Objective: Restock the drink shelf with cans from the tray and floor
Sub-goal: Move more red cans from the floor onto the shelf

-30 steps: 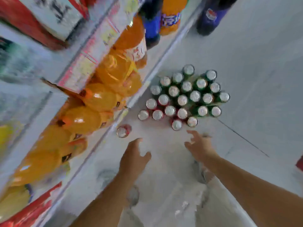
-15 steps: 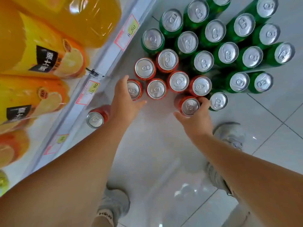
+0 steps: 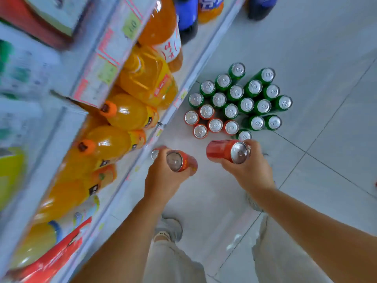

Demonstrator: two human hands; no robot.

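My left hand (image 3: 163, 180) grips a red can (image 3: 180, 162), its silver top facing up toward me. My right hand (image 3: 251, 170) holds a second red can (image 3: 222, 152) tilted on its side, top pointing right. Both cans hang above the tiled floor. Behind them on the floor stands a cluster of several red cans (image 3: 215, 125) and several green cans (image 3: 246, 105). One more red can (image 3: 155, 153) sits by the shelf base, mostly hidden by my left hand.
The drink shelf (image 3: 122, 43) runs along the left, with price tags on its edges. Orange juice bottles (image 3: 126, 113) fill the lower level and dark soda bottles (image 3: 187, 15) stand farther back. My shoes and trouser legs are below on the grey tiled floor (image 3: 326, 160).
Each hand has closed on a red can from the near edge of the cluster and lifted it off the floor. The view has pulled back and up from the cans.
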